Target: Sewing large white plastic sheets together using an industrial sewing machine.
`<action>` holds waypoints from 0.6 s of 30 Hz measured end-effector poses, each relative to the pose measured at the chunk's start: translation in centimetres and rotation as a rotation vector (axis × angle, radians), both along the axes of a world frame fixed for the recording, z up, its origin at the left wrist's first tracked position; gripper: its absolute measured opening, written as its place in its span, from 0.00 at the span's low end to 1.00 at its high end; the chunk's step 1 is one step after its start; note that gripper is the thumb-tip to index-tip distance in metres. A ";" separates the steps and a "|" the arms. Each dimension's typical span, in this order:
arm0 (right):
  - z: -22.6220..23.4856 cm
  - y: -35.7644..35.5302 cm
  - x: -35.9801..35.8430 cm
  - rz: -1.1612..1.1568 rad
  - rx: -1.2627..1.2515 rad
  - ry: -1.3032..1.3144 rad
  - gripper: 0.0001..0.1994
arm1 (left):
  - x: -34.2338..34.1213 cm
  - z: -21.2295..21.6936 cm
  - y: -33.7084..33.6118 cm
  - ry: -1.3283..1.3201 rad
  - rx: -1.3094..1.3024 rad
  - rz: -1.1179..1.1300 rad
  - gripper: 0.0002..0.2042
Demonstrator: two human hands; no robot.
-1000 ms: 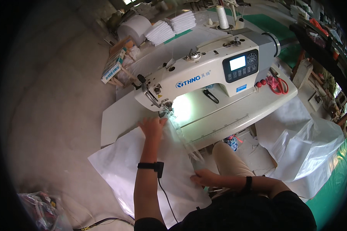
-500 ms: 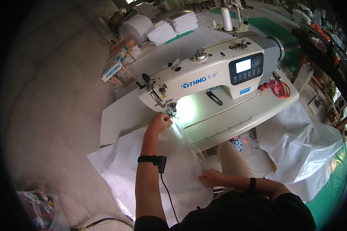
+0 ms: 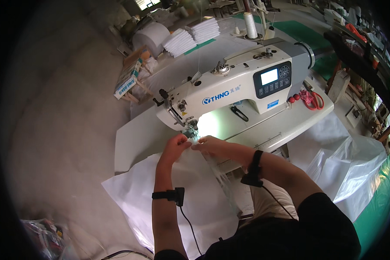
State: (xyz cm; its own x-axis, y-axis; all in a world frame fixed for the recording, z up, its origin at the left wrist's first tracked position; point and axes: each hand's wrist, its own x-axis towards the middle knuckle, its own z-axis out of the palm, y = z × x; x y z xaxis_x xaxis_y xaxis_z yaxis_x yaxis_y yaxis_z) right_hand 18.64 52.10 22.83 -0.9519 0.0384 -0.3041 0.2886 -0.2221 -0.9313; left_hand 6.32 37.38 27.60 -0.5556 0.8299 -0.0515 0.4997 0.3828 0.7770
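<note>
Over on the far left of the shot was just bare concrete floor [image 3: 52, 130] and a crumpled bag of scraps [image 3: 43, 238] down in the corner, nothing going on there. Moving in, the left hand [image 3: 174, 147] was right up at the needle area [image 3: 190, 129] of the sewing machine [image 3: 229, 91], its grip pinched narrow on the edge of the clear plastic strip [image 3: 221, 177], which sat on the white sheet [image 3: 169, 195] draped off the front of the worktop [image 3: 134, 138]. Just beside it, almost touching, the right hand [image 3: 212, 145] had the same kind of narrow pinch on the same edge, fingers bunched close under the lit-up presser foot. I couldn't tell if the foot was down on the material or not, hands covered it. Both wrists had a black band, with a cable trailing off the left one. My read: this was the lining-up step, getting the strip and sheet edge squared under the needle, with no real stitching underway yet. Next move would probably want both edges held flat and even, fingers kept off the needle line, then fed straight along. Further right sat the machine's control panel [image 3: 272, 79], red-handled scissors [image 3: 313, 99] on the worktop, and a big heap of clear plastic [image 3: 355, 164] spilling down to the floor.
</note>
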 end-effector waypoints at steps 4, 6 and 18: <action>-1.9 -1.6 -1.7 -0.121 -0.027 0.065 0.10 | -0.4 -0.9 0.0 -0.050 0.066 0.011 0.06; -3.2 -2.1 -2.1 -0.236 0.084 0.097 0.10 | -0.1 0.0 0.5 -0.049 -0.053 0.012 0.08; -3.1 -4.4 -1.4 -0.513 0.611 0.316 0.15 | -1.6 -1.7 1.2 0.008 -0.096 0.091 0.09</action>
State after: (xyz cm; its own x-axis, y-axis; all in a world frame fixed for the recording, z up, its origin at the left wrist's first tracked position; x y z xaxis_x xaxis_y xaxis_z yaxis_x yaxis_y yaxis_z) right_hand 17.22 47.75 19.74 -0.8083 0.5584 0.1867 -0.0032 0.3130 -0.9498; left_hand 4.74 38.57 25.85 -0.6289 0.7677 -0.1230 0.4659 0.4989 0.7308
